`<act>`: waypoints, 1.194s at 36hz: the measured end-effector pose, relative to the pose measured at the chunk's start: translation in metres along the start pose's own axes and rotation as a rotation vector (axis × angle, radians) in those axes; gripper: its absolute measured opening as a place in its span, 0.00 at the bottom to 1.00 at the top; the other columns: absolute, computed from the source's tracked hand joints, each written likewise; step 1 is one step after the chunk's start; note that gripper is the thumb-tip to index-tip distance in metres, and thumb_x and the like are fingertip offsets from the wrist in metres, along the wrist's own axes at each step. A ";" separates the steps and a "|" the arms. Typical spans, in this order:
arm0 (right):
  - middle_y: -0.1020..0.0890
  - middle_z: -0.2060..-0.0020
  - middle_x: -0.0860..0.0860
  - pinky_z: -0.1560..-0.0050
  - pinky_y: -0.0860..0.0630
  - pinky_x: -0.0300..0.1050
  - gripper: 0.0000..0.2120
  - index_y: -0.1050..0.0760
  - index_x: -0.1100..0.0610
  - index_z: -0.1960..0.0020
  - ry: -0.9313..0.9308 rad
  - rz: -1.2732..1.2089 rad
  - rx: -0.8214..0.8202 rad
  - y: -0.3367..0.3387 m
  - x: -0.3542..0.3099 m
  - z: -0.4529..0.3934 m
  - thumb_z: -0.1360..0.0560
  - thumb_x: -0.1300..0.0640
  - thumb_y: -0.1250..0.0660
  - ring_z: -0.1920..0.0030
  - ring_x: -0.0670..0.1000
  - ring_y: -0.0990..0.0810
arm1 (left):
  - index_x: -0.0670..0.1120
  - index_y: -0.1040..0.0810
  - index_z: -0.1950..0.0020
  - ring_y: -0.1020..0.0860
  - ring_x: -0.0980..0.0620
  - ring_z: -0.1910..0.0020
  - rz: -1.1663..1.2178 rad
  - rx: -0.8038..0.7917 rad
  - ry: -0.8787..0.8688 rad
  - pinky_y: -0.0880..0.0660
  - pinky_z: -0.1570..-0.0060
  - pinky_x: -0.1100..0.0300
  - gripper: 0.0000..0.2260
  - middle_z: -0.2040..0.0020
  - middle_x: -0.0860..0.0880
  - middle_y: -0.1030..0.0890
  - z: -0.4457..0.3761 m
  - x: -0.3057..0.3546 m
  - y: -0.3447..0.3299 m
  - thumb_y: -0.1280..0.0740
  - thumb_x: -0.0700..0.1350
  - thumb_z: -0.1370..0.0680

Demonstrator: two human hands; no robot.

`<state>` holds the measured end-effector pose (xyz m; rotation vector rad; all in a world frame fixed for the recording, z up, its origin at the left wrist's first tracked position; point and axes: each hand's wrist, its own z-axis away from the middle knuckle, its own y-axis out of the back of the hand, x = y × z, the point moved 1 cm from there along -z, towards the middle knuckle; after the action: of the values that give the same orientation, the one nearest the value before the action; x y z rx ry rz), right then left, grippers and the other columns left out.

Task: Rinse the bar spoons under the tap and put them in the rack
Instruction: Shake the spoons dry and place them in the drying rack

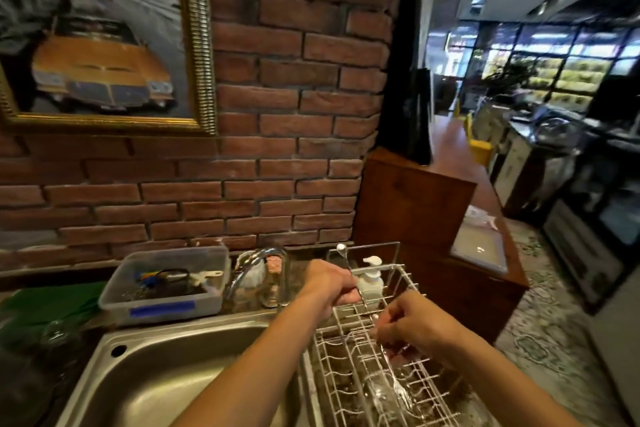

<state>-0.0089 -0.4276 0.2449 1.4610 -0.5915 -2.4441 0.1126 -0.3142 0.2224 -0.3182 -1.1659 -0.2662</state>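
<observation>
My left hand point(330, 282) is closed around a long metal bar spoon point(344, 262). The spoon stands nearly upright, its small bulb end at the top, its lower part reaching down into the white wire rack point(412, 288). My right hand point(412, 322) is over the middle of the rack, its fingers pinched at the wires near the spoon's lower end; what it pinches is too blurred to name. The chrome tap point(249, 265) curves over the steel sink point(156, 378) to the left of both hands. No water shows running.
A clear plastic tub point(166, 282) of small items sits behind the sink, with a glass point(277, 277) and a white pump bottle point(371, 276) beside the tap. A glass lies in the rack's near end point(388, 395). A brick wall stands behind, and a wooden counter point(433, 204) to the right.
</observation>
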 end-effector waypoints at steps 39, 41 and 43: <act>0.21 0.43 0.56 0.48 0.23 0.50 0.18 0.26 0.55 0.37 -0.020 0.744 0.220 0.016 0.120 -0.023 0.23 0.70 0.41 0.43 0.58 0.20 | 0.41 0.20 0.45 0.17 0.44 0.47 -0.721 0.170 0.124 0.17 0.53 0.54 0.17 0.42 0.42 0.20 -0.057 -0.104 -0.134 0.21 0.38 0.32; 0.21 0.42 0.56 0.47 0.23 0.51 0.18 0.27 0.55 0.36 -0.026 0.748 0.207 0.014 0.122 -0.024 0.23 0.69 0.39 0.42 0.58 0.20 | 0.41 0.20 0.47 0.18 0.45 0.46 -0.777 0.179 0.107 0.19 0.49 0.56 0.15 0.43 0.42 0.20 -0.060 -0.107 -0.137 0.21 0.39 0.31; 0.22 0.41 0.56 0.45 0.23 0.52 0.19 0.27 0.55 0.35 -0.040 0.753 0.191 0.013 0.123 -0.026 0.23 0.69 0.38 0.40 0.58 0.21 | 0.41 0.19 0.49 0.18 0.46 0.47 -0.811 0.177 0.099 0.19 0.50 0.58 0.14 0.45 0.43 0.19 -0.062 -0.111 -0.137 0.22 0.38 0.31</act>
<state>-0.0447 -0.4936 0.1428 0.9836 -1.1583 -1.8541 0.0740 -0.4598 0.1116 0.3405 -1.1648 -0.8686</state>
